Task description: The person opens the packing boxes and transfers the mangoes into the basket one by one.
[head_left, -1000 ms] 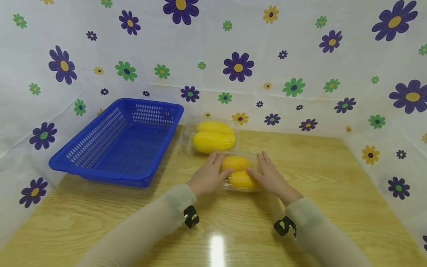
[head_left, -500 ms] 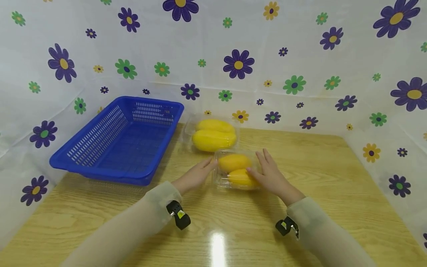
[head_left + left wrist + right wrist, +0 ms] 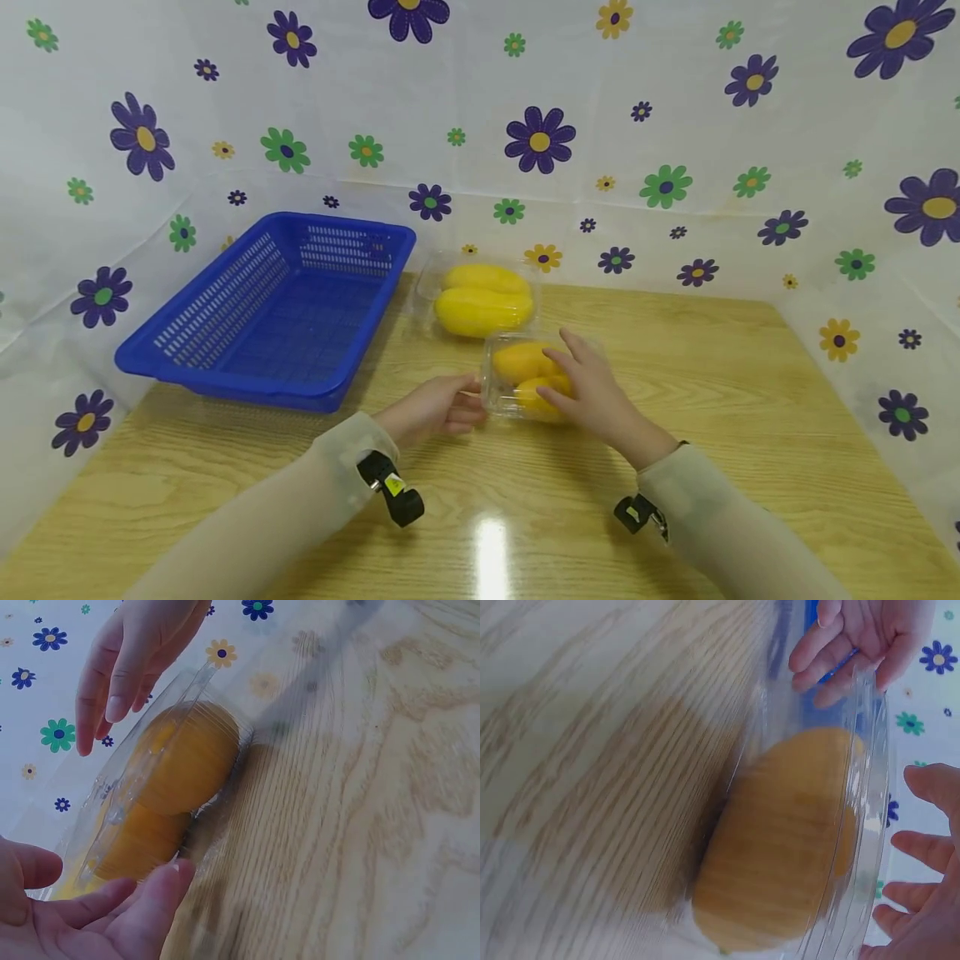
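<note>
A clear plastic clamshell box (image 3: 498, 403) holds two orange-yellow fruits that look like mangoes (image 3: 517, 362); its lid lies over them. My left hand (image 3: 435, 408) is at the box's left end, palm toward it, fingers loosely bent and holding nothing. In the left wrist view its fingertips (image 3: 169, 881) come close to the box wall; contact is unclear. Over the right part of the lid hovers my right hand (image 3: 600, 404), its fingers spread. The right wrist view shows a gap between those fingers (image 3: 922, 851) and the lid, with one mango (image 3: 772, 832) through the plastic.
Just behind stands a second clear box with two brighter yellow, elongated fruits (image 3: 483, 312). A blue slotted plastic basket (image 3: 375, 342) sits at the back left of the wooden table (image 3: 712, 467). Flower-printed white cloth (image 3: 480, 183) walls off the back and sides.
My left hand has moved from the top of the box to its left end and turned palm toward it. My right hand has lifted slightly and shifted left over the lid.
</note>
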`<act>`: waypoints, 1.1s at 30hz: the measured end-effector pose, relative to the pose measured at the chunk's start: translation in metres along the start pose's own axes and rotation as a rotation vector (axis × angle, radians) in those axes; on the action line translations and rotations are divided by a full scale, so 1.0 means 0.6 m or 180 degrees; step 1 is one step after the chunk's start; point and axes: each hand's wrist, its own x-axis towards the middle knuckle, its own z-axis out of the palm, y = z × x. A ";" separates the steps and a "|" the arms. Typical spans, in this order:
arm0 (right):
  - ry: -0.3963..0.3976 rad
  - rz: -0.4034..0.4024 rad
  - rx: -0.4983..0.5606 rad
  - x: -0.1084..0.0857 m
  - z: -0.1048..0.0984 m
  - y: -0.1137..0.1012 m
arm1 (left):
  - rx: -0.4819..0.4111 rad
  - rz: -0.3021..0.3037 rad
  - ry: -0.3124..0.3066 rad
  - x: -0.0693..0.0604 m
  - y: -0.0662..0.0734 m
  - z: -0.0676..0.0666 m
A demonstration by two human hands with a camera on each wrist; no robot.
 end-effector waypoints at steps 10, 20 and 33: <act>0.0189 -0.0744 -0.0344 0.004 0.020 -0.024 | -0.0178 -0.0067 -0.0246 -0.011 -0.009 0.000; 0.0045 -0.0948 -0.0561 0.010 0.038 -0.045 | -0.0198 -0.0022 -0.0394 -0.023 -0.009 0.005; 0.0079 -0.1178 -0.0800 0.018 0.055 -0.065 | -0.0370 0.0035 -0.0384 -0.020 -0.016 0.006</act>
